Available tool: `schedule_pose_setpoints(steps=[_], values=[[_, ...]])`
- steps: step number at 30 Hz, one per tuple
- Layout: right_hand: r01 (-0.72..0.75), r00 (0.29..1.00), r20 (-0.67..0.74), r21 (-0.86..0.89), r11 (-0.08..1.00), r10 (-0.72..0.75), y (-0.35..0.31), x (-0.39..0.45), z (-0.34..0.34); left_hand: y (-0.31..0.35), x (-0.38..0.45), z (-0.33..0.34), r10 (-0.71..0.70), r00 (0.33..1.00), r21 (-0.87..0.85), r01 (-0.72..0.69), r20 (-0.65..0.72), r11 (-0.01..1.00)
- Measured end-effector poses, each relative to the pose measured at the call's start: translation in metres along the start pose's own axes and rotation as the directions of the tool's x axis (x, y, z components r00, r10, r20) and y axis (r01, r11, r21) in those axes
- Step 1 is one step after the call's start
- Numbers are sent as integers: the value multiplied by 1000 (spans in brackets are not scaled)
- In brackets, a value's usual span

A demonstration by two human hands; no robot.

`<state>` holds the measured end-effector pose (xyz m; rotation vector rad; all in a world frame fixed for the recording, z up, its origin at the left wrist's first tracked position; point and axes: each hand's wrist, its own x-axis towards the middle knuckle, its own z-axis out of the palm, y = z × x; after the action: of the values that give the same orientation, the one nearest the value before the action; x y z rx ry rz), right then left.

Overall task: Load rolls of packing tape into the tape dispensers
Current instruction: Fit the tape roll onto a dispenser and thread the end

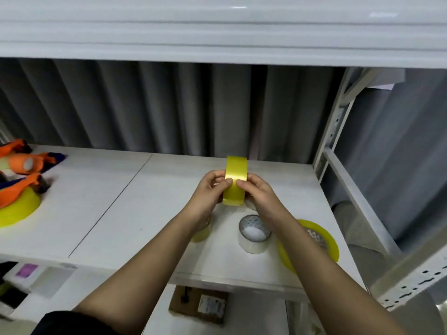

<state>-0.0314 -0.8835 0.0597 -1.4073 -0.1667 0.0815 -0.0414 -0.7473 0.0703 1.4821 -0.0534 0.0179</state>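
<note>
I hold a yellow tape roll (235, 170) upright above the white shelf (121, 201), edge-on to me. My left hand (210, 187) grips its left side and my right hand (257, 189) grips its right side, with both thumbs pressed on the outer band. Orange tape dispensers (24, 165) lie at the far left, one of them resting on a large yellow roll (19, 211). A clear roll (254, 234) lies flat under my hands. Beside it, a wide yellow roll (321, 240) is partly hidden by my right forearm. A pale roll (202, 232) sits under my left wrist.
The shelf above (217, 32) hangs low over the work area. A metal upright (331, 131) and a slanted rail (358, 204) bound the right side. Grey curtain (169, 105) closes the back. A cardboard box (198, 305) lies on the level below.
</note>
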Motion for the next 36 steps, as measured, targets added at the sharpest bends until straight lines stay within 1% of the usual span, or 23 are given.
schedule_pose_setpoints(steps=[4,7,11,13,14,17,18,19,20,21,22,23,24,25,27,34,36], values=[[84,995,-51,-74,994,-87,8,2,23,3,-9,-13,26,999,0,-27,-27,1000],[109,992,-57,-93,990,-114,12,5,43,7,-9,-35,43,999,60,-41,-32,997],[82,995,-42,-99,992,-87,15,14,78,11,-10,-82,64,997,150,-70,44,986],[50,997,-54,-125,991,-57,19,24,103,12,-6,-112,97,994,237,-104,42,966],[27,997,-68,-135,990,-36,21,29,116,12,-2,-129,128,991,308,-135,41,942],[-10,994,-107,-186,982,-10,30,44,159,14,12,-186,185,980,546,-196,75,814],[-22,992,-126,-207,978,-5,33,49,176,17,17,-208,193,977,623,-204,86,755],[-39,990,-142,-219,975,7,35,53,191,20,22,-227,206,973,714,-215,100,667],[-54,988,-153,-224,973,20,37,58,202,23,27,-243,225,967,817,-224,118,532],[-65,987,-158,-214,975,31,40,62,217,26,32,-262,248,958,905,-229,144,358],[-74,985,-166,-197,978,41,42,66,229,26,38,-278,257,950,954,-231,178,193],[-79,984,-174,-184,980,46,43,70,241,26,43,-295,242,948,971,-229,207,64],[-85,982,-182,-173,981,52,44,73,252,24,47,-309,209,952,975,-222,223,-29],[-88,980,-190,-165,982,56,45,75,260,22,50,-320,169,960,973,-210,223,-92],[-93,977,-206,-161,983,59,49,79,274,18,56,-340,118,974,973,-176,194,-147],[-108,978,-194,-143,984,79,60,96,301,10,63,-382,57,995,968,-70,86,-240],[-118,979,-181,-162,980,88,63,101,304,8,62,-391,46,998,969,-33,46,-246]])
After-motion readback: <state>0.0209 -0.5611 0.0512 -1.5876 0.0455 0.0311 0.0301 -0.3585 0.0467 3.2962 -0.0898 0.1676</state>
